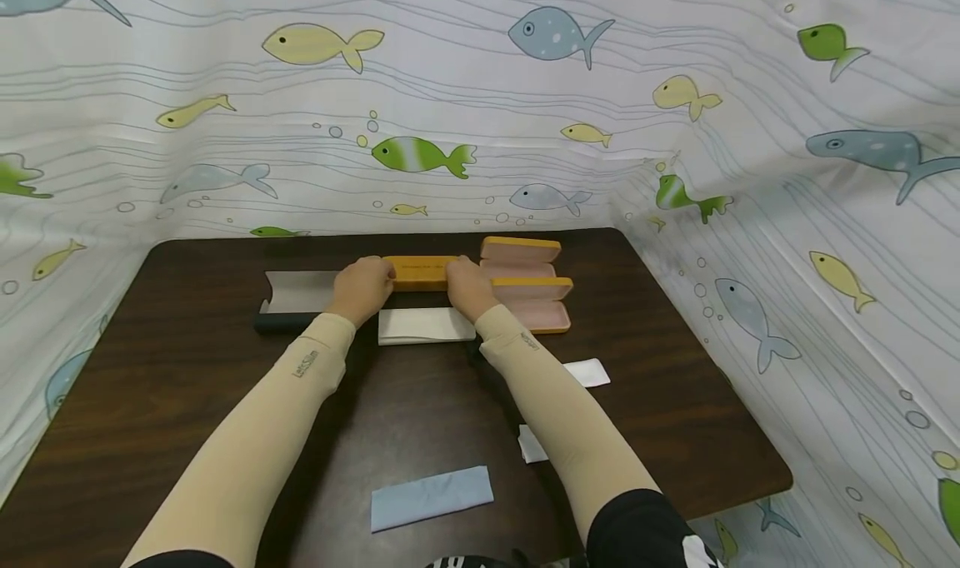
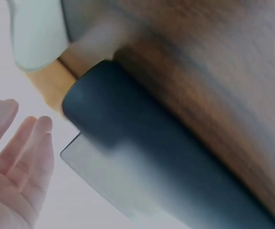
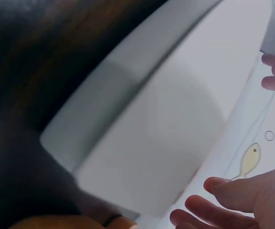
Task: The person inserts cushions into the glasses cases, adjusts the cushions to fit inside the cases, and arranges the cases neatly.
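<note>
A yellow-orange glasses case lies lengthwise near the back of the table. My left hand is by its left end and my right hand by its right end, with fingertips close to its upper corners in the head view. The wrist views show nothing between the fingers of my left hand, which are fairly straight, or between the parted thumb and fingers of my right hand. In front of the yellow case stands a white case, lid raised, hiding part of it.
Left of these sits a black case, opened, with a pale grey lining. Two opened yellow cases with pink linings stand on the right. A light blue cloth lies near the front, and white cloths lie around my right forearm.
</note>
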A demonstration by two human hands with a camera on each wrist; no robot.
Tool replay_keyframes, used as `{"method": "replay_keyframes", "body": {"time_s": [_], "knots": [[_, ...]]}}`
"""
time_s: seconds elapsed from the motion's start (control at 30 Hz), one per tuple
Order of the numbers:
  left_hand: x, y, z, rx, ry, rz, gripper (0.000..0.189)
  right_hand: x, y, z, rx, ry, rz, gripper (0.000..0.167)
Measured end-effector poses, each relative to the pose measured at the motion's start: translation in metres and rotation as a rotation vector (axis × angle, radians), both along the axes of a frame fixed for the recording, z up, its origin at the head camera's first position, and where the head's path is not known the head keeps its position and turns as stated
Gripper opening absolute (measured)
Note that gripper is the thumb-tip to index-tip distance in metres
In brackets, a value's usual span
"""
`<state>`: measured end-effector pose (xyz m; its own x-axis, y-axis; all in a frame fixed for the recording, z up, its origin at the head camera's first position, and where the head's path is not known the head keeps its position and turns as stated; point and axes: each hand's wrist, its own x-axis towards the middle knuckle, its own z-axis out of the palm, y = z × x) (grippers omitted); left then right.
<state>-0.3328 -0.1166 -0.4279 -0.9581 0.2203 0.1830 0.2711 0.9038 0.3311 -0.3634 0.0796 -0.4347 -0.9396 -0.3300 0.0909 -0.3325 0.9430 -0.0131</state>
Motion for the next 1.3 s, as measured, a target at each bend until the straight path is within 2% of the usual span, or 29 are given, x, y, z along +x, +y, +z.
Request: {"method": "replay_keyframes", "body": {"time_s": [0.17, 0.27, 0.33, 0.47, 0.6, 0.7, 0.83, 1.0, 1.13, 1.3], "knots": [[0.017, -0.008, 0.006, -0.011, -0.007, -0.023, 0.020, 0.011, 0.006, 0.006, -0.063, 0.025, 0.049, 0.023], [0.033, -0.015, 0.007, 0.009, -0.030, -0.053, 0.019, 0.022, 0.011, 0.013, -0.079, 0.035, 0.076, 0.028], [0.046, -0.019, 0.007, 0.020, -0.050, -0.074, 0.018, 0.032, 0.015, 0.016, -0.074, 0.045, 0.089, 0.026], [0.077, -0.023, 0.002, 0.021, -0.088, -0.119, 0.015, 0.058, 0.020, 0.018, -0.021, 0.144, 0.117, 0.016], [0.112, -0.022, -0.005, 0.000, -0.119, -0.119, 0.010, 0.093, 0.022, 0.013, 0.082, 0.253, 0.165, 0.008], [0.140, -0.016, -0.009, -0.014, -0.140, -0.124, 0.005, 0.123, 0.024, 0.007, 0.133, 0.257, 0.212, 0.005], [0.176, -0.002, -0.012, -0.032, -0.174, -0.166, 0.008, 0.164, 0.032, 0.004, 0.147, 0.134, 0.298, 0.017], [0.209, 0.011, -0.014, -0.034, -0.197, -0.215, 0.019, 0.201, 0.041, 0.004, 0.143, -0.114, 0.408, 0.024], [0.226, 0.013, -0.018, -0.047, -0.184, -0.269, 0.037, 0.217, 0.043, 0.003, 0.158, -0.231, 0.434, 0.035], [0.236, 0.011, -0.021, -0.125, -0.131, -0.317, 0.054, 0.227, 0.046, -0.003, 0.151, -0.262, 0.410, 0.045]]}}
